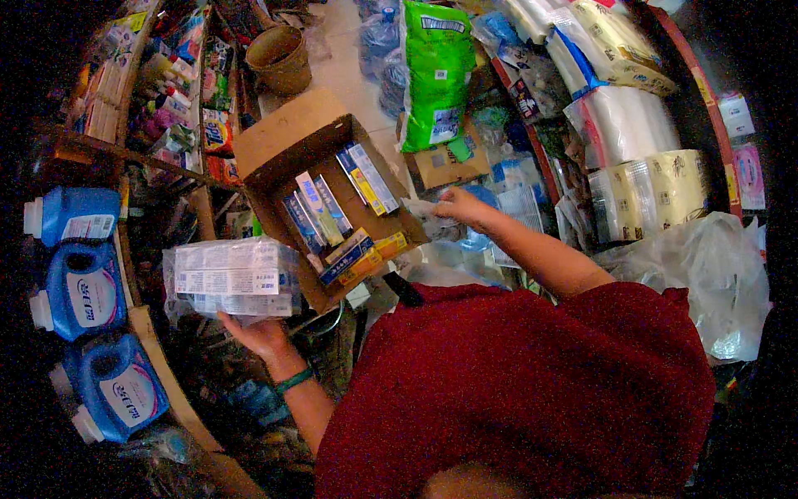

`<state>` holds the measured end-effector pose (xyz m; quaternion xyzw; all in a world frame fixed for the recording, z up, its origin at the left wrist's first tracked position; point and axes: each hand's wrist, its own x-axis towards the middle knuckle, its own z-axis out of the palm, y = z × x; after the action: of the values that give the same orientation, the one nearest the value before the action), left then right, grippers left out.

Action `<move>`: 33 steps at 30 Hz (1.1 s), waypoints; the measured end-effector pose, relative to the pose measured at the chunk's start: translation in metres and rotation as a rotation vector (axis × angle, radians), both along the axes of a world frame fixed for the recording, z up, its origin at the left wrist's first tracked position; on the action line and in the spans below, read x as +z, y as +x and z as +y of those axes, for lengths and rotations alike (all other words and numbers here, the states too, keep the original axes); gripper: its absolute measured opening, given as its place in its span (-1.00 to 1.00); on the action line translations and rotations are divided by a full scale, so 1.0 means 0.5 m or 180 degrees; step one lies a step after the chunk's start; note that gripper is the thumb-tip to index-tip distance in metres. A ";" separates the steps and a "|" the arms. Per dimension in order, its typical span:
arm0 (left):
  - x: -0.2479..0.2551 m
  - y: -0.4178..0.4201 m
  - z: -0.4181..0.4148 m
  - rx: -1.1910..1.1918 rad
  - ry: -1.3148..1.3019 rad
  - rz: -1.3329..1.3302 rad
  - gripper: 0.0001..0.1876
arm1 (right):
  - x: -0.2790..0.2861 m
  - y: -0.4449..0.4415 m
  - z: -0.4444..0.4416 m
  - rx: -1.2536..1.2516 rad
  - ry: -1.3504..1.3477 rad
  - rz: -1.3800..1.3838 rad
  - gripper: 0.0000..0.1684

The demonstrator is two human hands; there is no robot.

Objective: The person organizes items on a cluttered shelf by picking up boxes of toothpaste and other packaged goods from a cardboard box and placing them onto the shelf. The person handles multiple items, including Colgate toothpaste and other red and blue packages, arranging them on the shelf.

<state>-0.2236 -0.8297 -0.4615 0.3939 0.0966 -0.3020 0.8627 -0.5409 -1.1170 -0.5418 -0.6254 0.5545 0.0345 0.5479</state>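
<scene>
My left hand supports a clear plastic-wrapped pack of white boxes from beneath, at the near left side of an open cardboard carton. Inside the carton several slim boxes stand or lie on edge: a white and yellow pair, a blue and white group, and blue and orange ones along the near wall. Beyond the carton's right corner, my right hand pinches a piece of crumpled translucent plastic. What the carton rests on is hidden.
Blue detergent jugs line a shelf on the left. Ahead are a brown bucket and a large green bag. Wrapped paper rolls crowd the right shelf, with a hanging white plastic bag nearer me.
</scene>
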 end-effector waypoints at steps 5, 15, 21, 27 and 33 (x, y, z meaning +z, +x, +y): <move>0.010 -0.014 -0.022 0.0160 0.0274 -0.0006 -0.36 | -0.010 -0.024 0.009 0.0118 -0.0002 -0.0501 -0.69; 0.024 -0.027 -0.025 0.0232 0.0275 0.0070 -0.37 | 0.029 0.011 0.025 -0.0304 0.0661 -0.1384 -0.77; 0.046 -0.037 -0.025 0.0362 0.0401 0.0045 -0.36 | -0.007 0.010 0.026 -0.0064 0.0354 -0.1175 -0.72; -0.016 -0.006 0.020 0.0123 -0.0032 0.0054 -0.39 | -0.028 0.013 0.031 0.0106 0.0204 -0.1180 -0.81; -0.008 -0.019 0.019 0.0190 0.0133 -0.0103 -0.39 | 0.047 0.050 0.056 0.0832 -0.0871 -0.0652 -0.76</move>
<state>-0.2329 -0.8202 -0.4655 0.4135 0.1005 -0.2677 0.8644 -0.5159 -1.0888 -0.5184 -0.7608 0.4096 -0.0341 0.5022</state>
